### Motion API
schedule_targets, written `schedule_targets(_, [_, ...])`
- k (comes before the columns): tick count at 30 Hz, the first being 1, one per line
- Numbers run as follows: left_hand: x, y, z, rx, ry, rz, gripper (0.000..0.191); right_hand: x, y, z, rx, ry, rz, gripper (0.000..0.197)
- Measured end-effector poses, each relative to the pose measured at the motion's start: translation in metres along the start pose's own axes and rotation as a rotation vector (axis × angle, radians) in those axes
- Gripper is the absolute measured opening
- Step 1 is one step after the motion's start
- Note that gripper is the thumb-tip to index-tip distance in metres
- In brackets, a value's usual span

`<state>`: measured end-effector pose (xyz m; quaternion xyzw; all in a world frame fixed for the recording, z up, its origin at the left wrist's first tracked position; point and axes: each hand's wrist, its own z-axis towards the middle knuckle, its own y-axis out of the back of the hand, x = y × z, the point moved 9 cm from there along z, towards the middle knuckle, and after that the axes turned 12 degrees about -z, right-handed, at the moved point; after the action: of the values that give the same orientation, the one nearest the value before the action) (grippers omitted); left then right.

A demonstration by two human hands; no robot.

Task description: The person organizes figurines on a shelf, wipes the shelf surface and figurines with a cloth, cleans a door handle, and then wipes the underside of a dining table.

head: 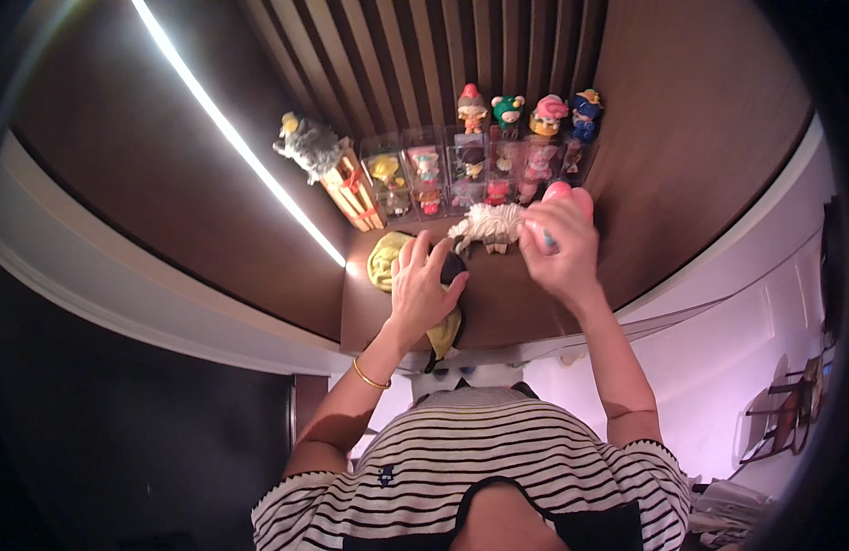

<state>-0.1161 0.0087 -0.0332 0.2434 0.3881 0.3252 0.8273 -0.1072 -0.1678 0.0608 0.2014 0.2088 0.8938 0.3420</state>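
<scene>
My right hand (565, 251) is closed around a pink figurine (581, 202), whose rounded top shows above my fingers; most of it is hidden. Just left of that hand stands a white shaggy animal figure (490, 224) on the brown wooden shelf (507, 303). My left hand (421, 286) lies over a yellow-green cloth item (382, 262). Its thumb and fingers are spread around a dark rounded object (453, 267); whether they grip it is unclear. Another yellow-green piece with a dark edge (444, 334) hangs by the shelf's front edge.
Clear display boxes (424, 165) with several figurines stand at the back, and more figurines (508, 110) sit on top. A grey plush toy (314, 148) rests on a slatted wooden crate (356, 193) at left. A light strip (238, 141) runs along the left panel.
</scene>
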Motion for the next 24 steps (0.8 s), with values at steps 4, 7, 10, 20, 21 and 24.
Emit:
schedule_targets(4, [0.048,-0.007,-0.009,-0.048,0.176,-0.142,0.049,-0.01,-0.094,-0.029,0.167,-0.173,0.103,0.014])
schedule_targets(7, [0.089,0.003,0.015,-0.158,0.298,-0.196,0.041,-0.031,-0.152,-0.036,0.239,-0.265,0.051,0.015])
schedule_targets(10, [0.148,0.006,0.006,-0.275,0.45,0.0,0.054,-0.029,-0.171,-0.034,0.151,-0.2,-0.027,0.014])
schedule_targets(20, [0.174,-0.028,-0.005,-0.239,0.579,-0.045,0.076,-0.023,-0.227,-0.044,0.347,-0.06,-0.042,0.024])
schedule_targets(21, [0.175,-0.028,-0.006,-0.234,0.592,-0.024,0.078,-0.022,-0.23,-0.044,0.348,-0.056,-0.039,0.024])
schedule_targets(24, [0.18,-0.031,-0.006,-0.224,0.654,0.016,0.08,-0.024,-0.236,-0.044,0.359,-0.093,-0.04,0.025])
